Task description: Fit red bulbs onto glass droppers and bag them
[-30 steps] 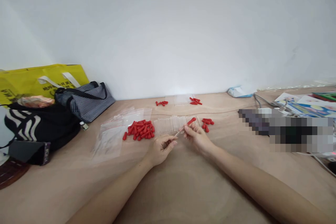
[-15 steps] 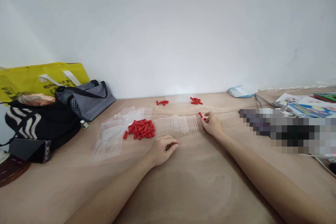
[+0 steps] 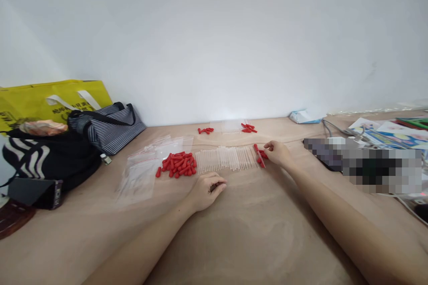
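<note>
At the left edge of the worktop [image 3: 240, 240] stand a yellow bag [image 3: 30, 103], a black bag [image 3: 73, 153] with white stripes and a striped bag [image 3: 109, 131], a small bottle [image 3: 106, 159] beside them. Next come overlapping clear plastic bags [image 3: 136, 180], then a heaped pile of red bulbs [image 3: 180, 164]. The left hand [image 3: 207, 191] rests on the worktop in front of the clear tubes [image 3: 227, 158], its grip loosely curled; whether it encloses anything cannot be told. The tubes lie side by side in a row, just right of the pile. At the row's right end lies a second group of red pieces [image 3: 256, 147], one bearing a clear tube. The right hand [image 3: 278, 153] is just beside this group, thumb and forefinger near each other; whether its grip is grasping or released cannot be told. Further right lie a blue-and-white packet [image 3: 304, 117] and printed papers [image 3: 393, 138].
</note>
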The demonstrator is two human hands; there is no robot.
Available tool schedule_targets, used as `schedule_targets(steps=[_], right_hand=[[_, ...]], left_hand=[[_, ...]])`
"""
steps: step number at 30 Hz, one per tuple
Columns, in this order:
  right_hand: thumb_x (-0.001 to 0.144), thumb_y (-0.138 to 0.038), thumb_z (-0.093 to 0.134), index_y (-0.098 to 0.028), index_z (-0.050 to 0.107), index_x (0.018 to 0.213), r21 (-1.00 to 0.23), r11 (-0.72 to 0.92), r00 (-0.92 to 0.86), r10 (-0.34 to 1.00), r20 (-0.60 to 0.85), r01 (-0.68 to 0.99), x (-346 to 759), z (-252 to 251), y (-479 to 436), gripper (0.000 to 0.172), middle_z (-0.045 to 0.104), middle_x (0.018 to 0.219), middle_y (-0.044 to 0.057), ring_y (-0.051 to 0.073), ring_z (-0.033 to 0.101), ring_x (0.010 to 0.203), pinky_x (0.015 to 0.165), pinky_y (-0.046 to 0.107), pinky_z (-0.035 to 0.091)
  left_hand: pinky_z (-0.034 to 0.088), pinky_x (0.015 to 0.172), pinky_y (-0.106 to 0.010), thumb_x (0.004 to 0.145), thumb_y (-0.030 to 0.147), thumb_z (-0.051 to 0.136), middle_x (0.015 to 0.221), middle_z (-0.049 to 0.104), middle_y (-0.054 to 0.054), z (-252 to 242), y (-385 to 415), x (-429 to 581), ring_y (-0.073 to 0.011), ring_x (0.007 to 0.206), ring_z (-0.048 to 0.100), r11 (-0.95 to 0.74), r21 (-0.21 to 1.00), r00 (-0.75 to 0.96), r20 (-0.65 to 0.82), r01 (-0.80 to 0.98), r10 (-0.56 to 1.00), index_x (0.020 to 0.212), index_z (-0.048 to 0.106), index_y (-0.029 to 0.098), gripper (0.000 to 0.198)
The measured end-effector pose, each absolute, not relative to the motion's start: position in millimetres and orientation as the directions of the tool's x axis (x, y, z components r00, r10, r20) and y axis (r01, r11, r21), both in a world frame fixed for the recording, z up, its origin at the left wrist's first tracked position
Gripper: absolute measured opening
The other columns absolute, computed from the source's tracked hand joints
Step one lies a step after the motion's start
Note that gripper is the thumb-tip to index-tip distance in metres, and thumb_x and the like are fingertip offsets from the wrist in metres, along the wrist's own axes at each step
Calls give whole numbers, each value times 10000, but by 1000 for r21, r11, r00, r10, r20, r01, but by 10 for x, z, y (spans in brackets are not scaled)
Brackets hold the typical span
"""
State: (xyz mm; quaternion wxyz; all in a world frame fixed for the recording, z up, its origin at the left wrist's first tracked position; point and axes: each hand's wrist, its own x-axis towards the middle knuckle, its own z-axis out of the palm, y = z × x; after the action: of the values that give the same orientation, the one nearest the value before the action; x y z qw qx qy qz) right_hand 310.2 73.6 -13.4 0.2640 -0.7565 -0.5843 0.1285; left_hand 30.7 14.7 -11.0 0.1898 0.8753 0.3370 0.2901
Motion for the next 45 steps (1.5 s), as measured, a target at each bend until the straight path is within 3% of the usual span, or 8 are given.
schedule_targets(steps=[7,18,22,26,31,36,39,45], right_hand=[[617,-205,586,-182,640,698,-506,-77,110,993,36,859,3220,-44,700,100,616,647,2,115,534,577,481,197,336],[608,-184,584,-176,642,579,-412,-87,121,991,57,907,3200,122,653,65,642,648,52,148,554,589,484,220,323],[621,-258,589,-175,630,533,-578,-85,95,995,-13,811,3119,286,563,127,609,538,33,138,533,518,445,225,320],[655,-322,575,-174,612,588,-850,76,-55,997,56,521,2678,223,404,166,598,542,17,129,513,491,447,236,363],[674,-296,574,-214,607,653,-874,213,-135,976,171,437,2056,-48,114,92,601,583,20,153,509,506,460,276,398],[715,-317,559,-243,615,737,-657,332,-156,937,313,677,2144,-56,160,96,628,707,34,181,559,667,597,287,435],[741,-255,491,-180,615,779,-497,191,-10,939,344,846,2422,-2,370,151,620,808,96,238,545,833,748,365,377],[757,-268,437,-164,618,833,-197,-134,171,969,181,971,2646,-26,651,222,599,955,110,236,517,938,787,357,318]], left_hand=[[436,645,-244,818,226,469,766,624,-41,-104,143,305,-133,702,559,-704,511,616,366,494,698,828,640,166,182],[436,631,-240,808,232,481,751,623,-39,-104,143,305,-130,687,554,-701,517,617,361,491,699,830,646,168,178],[441,591,-231,794,260,502,751,642,-34,-129,178,314,-122,643,561,-607,612,550,313,506,774,822,659,170,183],[480,593,-255,790,335,508,804,665,-51,-171,224,379,-129,641,588,-301,864,379,142,402,914,948,626,152,270],[506,692,-269,765,410,532,842,641,-59,-165,183,515,-130,736,607,-9,998,375,-16,64,927,842,596,121,306],[514,624,-267,743,405,542,689,572,-7,-198,228,449,-124,650,598,-39,996,268,15,86,963,748,508,133,275],[497,586,-259,755,355,526,657,560,-1,-231,315,326,-121,606,575,-233,921,213,170,314,962,759,510,140,216],[414,512,-210,756,277,526,656,559,-1,-233,323,255,-97,551,493,-505,621,351,363,599,863,788,586,149,144]])
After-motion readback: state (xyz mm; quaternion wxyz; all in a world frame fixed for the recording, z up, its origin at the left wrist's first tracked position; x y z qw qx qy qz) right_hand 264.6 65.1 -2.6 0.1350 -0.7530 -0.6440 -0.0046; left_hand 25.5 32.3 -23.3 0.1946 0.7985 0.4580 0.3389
